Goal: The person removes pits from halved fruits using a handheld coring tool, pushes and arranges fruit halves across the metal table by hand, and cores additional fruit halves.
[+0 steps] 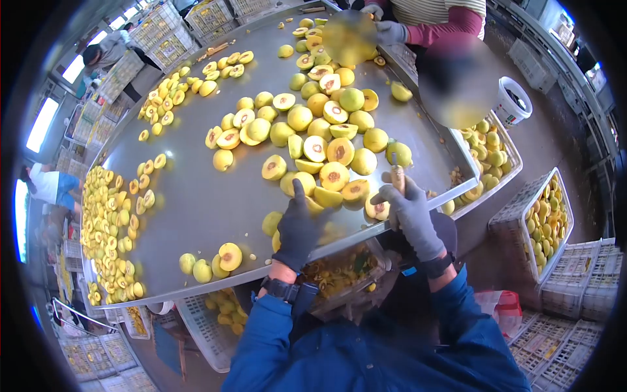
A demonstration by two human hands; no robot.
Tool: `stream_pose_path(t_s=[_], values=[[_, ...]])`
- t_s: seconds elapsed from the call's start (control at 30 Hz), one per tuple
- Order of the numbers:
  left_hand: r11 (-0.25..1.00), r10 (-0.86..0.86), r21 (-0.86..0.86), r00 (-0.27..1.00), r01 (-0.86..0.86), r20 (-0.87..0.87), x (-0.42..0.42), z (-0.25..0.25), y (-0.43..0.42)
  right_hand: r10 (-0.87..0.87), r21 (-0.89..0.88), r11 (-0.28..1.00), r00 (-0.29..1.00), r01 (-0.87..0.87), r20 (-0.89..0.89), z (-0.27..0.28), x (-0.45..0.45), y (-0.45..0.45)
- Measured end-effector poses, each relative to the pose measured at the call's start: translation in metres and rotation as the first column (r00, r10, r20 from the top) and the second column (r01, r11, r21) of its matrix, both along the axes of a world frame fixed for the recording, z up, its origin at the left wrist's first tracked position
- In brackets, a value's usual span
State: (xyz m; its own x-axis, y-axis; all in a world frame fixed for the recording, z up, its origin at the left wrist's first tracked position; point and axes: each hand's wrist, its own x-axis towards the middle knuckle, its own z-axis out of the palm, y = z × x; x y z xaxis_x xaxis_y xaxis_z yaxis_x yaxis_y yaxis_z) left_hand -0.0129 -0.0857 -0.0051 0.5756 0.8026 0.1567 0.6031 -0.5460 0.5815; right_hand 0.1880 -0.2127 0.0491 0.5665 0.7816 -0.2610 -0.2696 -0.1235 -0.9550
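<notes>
Gloved fingers of the right hand (pixel 413 215) wrap a wooden-handled tool (pixel 398 178), at 2 o'clock from the left hand (pixel 299 228); its long axis runs roughly 12 to 6, metal tip toward 12. I cannot tell whether the left fingers grip fruit. Halved yellow fruit (pixel 334 176) covers a metal table (pixel 202 215); across the room, a bucket (pixel 511 111) stands at 2, stacked crates (pixel 210 19) at 11.

A fruit-processing workshop: halved fruit (pixel 334 176) lies on a broad metal table (pixel 189 209); stacked crates (pixel 208 18) stand at eleven o'clock; a fruit-filled crate (pixel 514 228) stands at three.
</notes>
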Motion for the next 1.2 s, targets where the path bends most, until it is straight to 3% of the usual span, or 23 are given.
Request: stream_pose_path(t_s=[0.13, 0.3, 0.4, 0.43, 0.53, 0.63, 0.67, 0.77, 0.87, 0.9, 1.0, 1.07, 1.1, 1.17, 1.2], values=[[0.912, 0.029, -0.376, 0.891, 0.162, 0.453, -0.021, 0.003, 0.008, 0.023, 0.034, 0.999, 1.000, -0.023, -0.004, -0.008, 0.000, 0.003], [0.822, 0.099, -0.496, 0.788, 0.279, 0.608, -0.028, 0.041, -0.001, 0.164, 0.074, 0.985, 0.979, -0.156, -0.122, -0.008, -0.018, 0.007], [0.794, 0.116, -0.514, 0.749, 0.325, 0.653, -0.015, 0.059, -0.007, 0.246, 0.084, 0.967, 0.965, -0.239, -0.087, 0.004, -0.025, 0.009], [0.798, 0.073, -0.500, 0.769, 0.337, 0.635, -0.011, 0.060, -0.008, 0.249, 0.075, 0.966, 0.969, -0.248, 0.002, -0.003, -0.026, 0.010], [0.787, -0.025, -0.473, 0.788, 0.395, 0.615, 0.001, 0.056, -0.017, 0.231, 0.114, 0.970, 0.960, -0.215, -0.156, -0.003, -0.031, 0.011], [0.759, -0.065, -0.472, 0.774, 0.448, 0.630, 0.013, 0.048, -0.026, 0.243, 0.094, 0.969, 0.953, -0.229, -0.183, 0.003, -0.030, 0.008], [0.753, -0.038, -0.499, 0.787, 0.428, 0.616, 0.012, 0.047, -0.033, 0.249, 0.095, 0.968, 0.949, -0.234, -0.192, 0.006, -0.028, 0.008], [0.752, -0.009, -0.507, 0.776, 0.422, 0.631, 0.017, 0.045, -0.038, 0.156, 0.186, 0.970, 0.987, -0.159, 0.028, -0.027, -0.030, 0.008], [0.709, 0.063, -0.568, 0.765, 0.418, 0.641, 0.027, 0.064, -0.044, 0.142, 0.161, 0.979, 0.988, -0.129, -0.069, -0.025, -0.029, 0.006], [0.768, 0.031, -0.501, 0.757, 0.400, 0.652, 0.031, 0.065, -0.043, 0.141, 0.104, 0.986, 0.987, -0.134, -0.072, -0.022, -0.029, 0.004], [0.884, -0.014, -0.346, 0.757, 0.315, 0.653, 0.041, 0.058, -0.042, 0.139, 0.169, 0.978, 0.984, -0.120, -0.108, -0.032, -0.032, 0.003], [0.839, 0.059, -0.439, 0.747, 0.322, 0.662, 0.045, 0.049, -0.041, 0.188, 0.167, 0.971, 0.978, -0.172, -0.086, -0.038, -0.025, 0.002], [0.834, 0.092, -0.487, 0.804, 0.261, 0.587, 0.045, 0.044, -0.042, 0.208, 0.157, 0.969, 0.974, -0.193, -0.089, -0.041, -0.026, -0.001], [0.818, 0.152, -0.560, 0.891, 0.131, 0.429, 0.048, 0.032, -0.041, 0.167, 0.038, 0.984, 0.978, -0.173, 0.125, -0.044, -0.028, -0.008], [0.925, -0.122, -0.237, 0.822, 0.298, 0.557, 0.041, 0.027, -0.042, 0.151, -0.014, 0.988, 0.958, -0.153, 0.244, -0.031, -0.024, -0.007]])
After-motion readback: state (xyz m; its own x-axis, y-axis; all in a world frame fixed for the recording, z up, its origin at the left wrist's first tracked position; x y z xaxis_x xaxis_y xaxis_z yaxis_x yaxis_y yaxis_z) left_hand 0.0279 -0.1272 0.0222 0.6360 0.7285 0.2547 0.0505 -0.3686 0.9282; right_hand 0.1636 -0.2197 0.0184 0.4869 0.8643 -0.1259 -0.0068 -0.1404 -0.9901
